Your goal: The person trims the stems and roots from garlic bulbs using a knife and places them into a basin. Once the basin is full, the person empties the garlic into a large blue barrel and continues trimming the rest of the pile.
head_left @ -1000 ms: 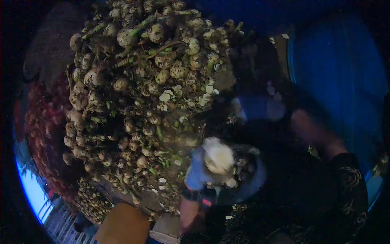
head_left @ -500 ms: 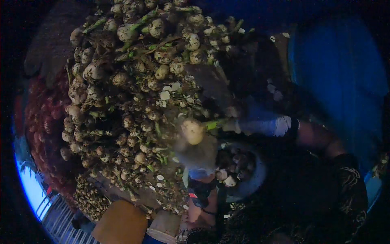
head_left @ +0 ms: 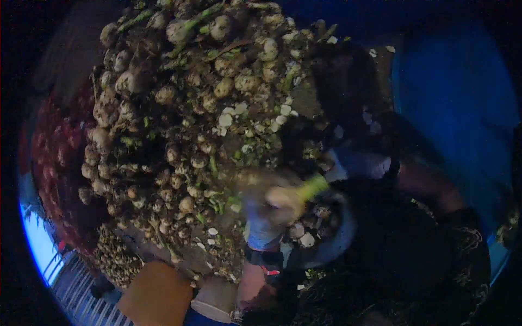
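Note:
My left hand (head_left: 263, 214), in a dirty pale glove, is closed around a round pale bulb (head_left: 285, 196). The bulb's thick green stem (head_left: 314, 187) points up and right; hand and bulb are smeared by motion. Near the stem's tip is my right hand (head_left: 336, 164), gloved, its wrist in a pale cuff. Shadow and blur hide its fingers, so I cannot see what it holds. Below and right of the bulb, a bluish round basin (head_left: 348, 233) contains several bulbs (head_left: 307, 239), partly covered by shadow.
A large heap of soil-covered bulbs (head_left: 166, 95) with green stems spreads over the left and far side. White cut slices (head_left: 225, 119) lie scattered on it. Red mesh sacks (head_left: 60, 146) stand at far left, an orange-brown block (head_left: 156, 293) near left, a blue barrel-like surface (head_left: 451, 98) at right.
My left hand has brought the bulb down and to the right, toward the basin. My right hand has shifted slightly right. The whole view has tilted a little.

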Tool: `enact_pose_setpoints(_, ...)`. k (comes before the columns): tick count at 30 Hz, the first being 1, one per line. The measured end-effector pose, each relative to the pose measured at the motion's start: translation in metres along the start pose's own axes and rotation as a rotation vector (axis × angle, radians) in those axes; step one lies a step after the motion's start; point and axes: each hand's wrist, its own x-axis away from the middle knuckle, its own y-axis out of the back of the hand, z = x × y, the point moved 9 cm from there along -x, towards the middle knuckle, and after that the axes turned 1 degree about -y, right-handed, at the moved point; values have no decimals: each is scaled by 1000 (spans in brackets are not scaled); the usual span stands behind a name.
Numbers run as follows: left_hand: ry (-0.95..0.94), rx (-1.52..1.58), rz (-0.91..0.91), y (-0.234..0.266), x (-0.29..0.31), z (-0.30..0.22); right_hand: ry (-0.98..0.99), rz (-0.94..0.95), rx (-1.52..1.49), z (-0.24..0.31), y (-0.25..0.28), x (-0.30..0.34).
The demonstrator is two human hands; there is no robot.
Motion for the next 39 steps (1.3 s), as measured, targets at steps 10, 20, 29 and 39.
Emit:
enact_pose_setpoints(10,-305,-1855,-449,132,23,-119,-136,-148,-138,13,32,-18)
enact_pose_setpoints(20,34,-2218,36,153,-54,-52,-85,-136,-339,16,21,-23)
enact_pose_setpoints(29,-169,-1902,238,34,-26,-45,-59,74,-29,71,37,-16)
enact_pose_setpoints(39,-172,-2130,253,62,-15,-20,267,-15,20,126,48,-18)
